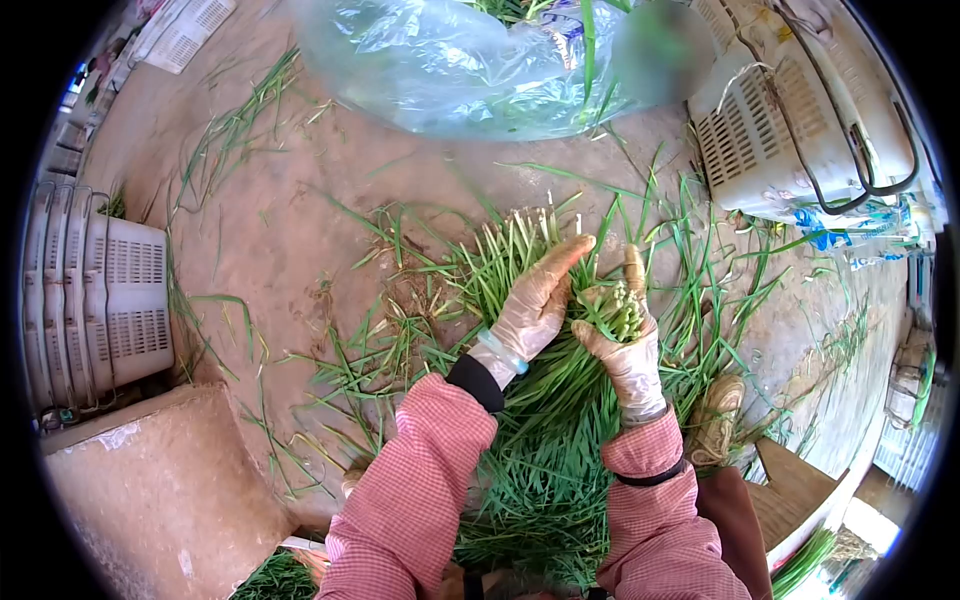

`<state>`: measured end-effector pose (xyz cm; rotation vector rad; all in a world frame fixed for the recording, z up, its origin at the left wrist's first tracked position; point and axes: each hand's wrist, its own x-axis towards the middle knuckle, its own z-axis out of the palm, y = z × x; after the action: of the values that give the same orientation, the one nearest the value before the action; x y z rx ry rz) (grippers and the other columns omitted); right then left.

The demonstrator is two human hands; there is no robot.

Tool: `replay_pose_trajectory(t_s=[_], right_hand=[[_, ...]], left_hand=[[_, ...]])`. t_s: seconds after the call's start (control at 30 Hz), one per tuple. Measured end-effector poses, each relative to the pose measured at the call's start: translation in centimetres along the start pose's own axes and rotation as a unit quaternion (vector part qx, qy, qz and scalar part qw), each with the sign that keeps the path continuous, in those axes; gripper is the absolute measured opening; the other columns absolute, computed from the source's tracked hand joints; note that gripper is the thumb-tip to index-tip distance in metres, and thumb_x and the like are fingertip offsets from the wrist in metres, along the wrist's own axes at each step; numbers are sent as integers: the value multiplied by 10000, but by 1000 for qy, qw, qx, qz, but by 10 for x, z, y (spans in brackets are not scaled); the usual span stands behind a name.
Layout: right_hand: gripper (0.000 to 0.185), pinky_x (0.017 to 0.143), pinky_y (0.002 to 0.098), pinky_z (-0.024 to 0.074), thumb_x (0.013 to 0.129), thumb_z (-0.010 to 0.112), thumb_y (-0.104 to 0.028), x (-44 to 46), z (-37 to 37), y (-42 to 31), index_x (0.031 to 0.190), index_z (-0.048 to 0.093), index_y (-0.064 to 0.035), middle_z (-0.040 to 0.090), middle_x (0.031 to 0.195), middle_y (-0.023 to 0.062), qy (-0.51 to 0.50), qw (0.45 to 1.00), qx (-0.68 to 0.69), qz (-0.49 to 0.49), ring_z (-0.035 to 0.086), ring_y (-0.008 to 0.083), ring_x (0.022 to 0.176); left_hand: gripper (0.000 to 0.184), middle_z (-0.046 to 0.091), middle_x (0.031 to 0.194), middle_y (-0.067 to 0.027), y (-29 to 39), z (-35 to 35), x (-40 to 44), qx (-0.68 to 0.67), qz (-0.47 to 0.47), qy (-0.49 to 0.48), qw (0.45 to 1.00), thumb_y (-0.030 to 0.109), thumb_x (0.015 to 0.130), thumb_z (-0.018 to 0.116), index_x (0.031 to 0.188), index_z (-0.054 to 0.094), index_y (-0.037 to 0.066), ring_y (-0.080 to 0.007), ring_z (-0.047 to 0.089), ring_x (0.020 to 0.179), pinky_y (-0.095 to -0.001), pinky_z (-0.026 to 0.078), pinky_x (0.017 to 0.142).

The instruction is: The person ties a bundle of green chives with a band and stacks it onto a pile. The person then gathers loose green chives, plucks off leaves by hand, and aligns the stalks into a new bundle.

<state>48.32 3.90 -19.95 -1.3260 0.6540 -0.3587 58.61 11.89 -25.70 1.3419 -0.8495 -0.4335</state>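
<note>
Green stalks in right hand, bag print illegible

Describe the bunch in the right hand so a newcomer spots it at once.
From the big clear plastic bag at the top, come down to the right hand. The bunch is held there, its pale green ends packed in a tight cluster; the stems beside the left hand fan out loosely.

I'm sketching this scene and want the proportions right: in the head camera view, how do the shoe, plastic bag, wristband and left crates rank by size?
Largest to smallest, as they look:
Plastic bag
Left crates
Shoe
Wristband
</note>
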Motion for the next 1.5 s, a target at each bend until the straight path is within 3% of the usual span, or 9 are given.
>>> replay_pose_trajectory(t_s=[0.33, 0.7, 0.77, 0.8, 0.97, 1.1, 1.17, 1.3, 1.5], right_hand=[[277, 718, 238, 479, 660, 696, -25, 19, 1, 10, 908, 572, -15, 619, 832, 18, -94, 992, -40, 67, 584, 104, 764], [282, 666, 252, 446, 661, 643, -51, -58, -120, -254, 919, 529, -38, 582, 817, 44, -68, 988, -40, -131, 555, 133, 724], [290, 701, 257, 445, 690, 632, -76, -71, -145, -296, 958, 532, -31, 589, 846, 48, -82, 982, -115, -123, 559, 135, 746], [295, 719, 260, 445, 705, 626, -88, -72, -149, -309, 978, 533, -28, 592, 861, 49, -102, 977, -154, -102, 560, 136, 757], [218, 737, 251, 466, 738, 604, -94, -79, -80, -267, 937, 575, -11, 601, 918, 64, -75, 970, -217, -78, 576, 143, 794], [374, 712, 237, 441, 636, 735, -71, -161, -16, -332, 973, 578, -33, 613, 867, 13, -175, 970, -141, -97, 544, 86, 770], [357, 716, 235, 435, 641, 732, -85, -186, 9, -349, 964, 586, -47, 614, 865, 5, -259, 938, -225, -53, 545, 87, 774], [402, 728, 263, 435, 613, 740, -147, -268, 73, -363, 970, 584, -51, 622, 864, 27, -332, 888, -315, -38, 557, 124, 783], [1030, 968, 341, 334, 595, 740, -361, -367, 227, -355, 1336, 143, 31, 408, 1249, 225, -435, 774, -386, -251, 443, 335, 1120]], left_hand=[[443, 328, 1354, 38, -50, 8, -7, 681, 152, -151, 700, 404, 814, 340, 1237, 405, 291, -204, 189, 1296, -394, 116, 1052], [487, 316, 1370, -6, -46, -6, -7, 502, -141, -335, 785, 62, 766, 453, 1211, 484, 258, -218, 193, 1302, -369, 92, 1069], [344, 556, 1113, -85, -30, -28, -5, 13, -279, -61, 958, 99, 779, 552, 1122, 539, 76, -215, 500, 1059, -296, 347, 948], [360, 552, 1115, -92, -25, -53, 6, -408, -290, 69, 863, 94, 775, 594, 1119, 526, 12, -174, 503, 1052, -279, 345, 957], [573, 316, 1353, -146, 225, -114, 12, -309, -151, 213, 914, 364, 867, 443, 1314, 279, 45, -215, 267, 1273, -311, 162, 1044], [1103, 43, 1432, -167, 385, -46, -52, 247, 37, -99, 963, 375, 593, 740, 1370, 35, 34, -206, -3, 1327, -316, 30, 1063], [1330, -53, 1428, -165, 407, 23, -98, 67, 49, -126, 988, 334, 494, 828, 1339, -164, 68, -211, -4, 1319, -336, 48, 1066], [825, 417, 1191, -46, 411, 94, -186, -267, -191, -7, 945, 179, 584, 810, 1248, 336, 53, -180, 403, 1085, -320, 332, 938], [483, 586, 1023, -93, 479, 14, -266, -477, 14, 333, 814, 224, 691, 665, 1100, 503, 25, -238, 572, 903, -372, 447, 858]])
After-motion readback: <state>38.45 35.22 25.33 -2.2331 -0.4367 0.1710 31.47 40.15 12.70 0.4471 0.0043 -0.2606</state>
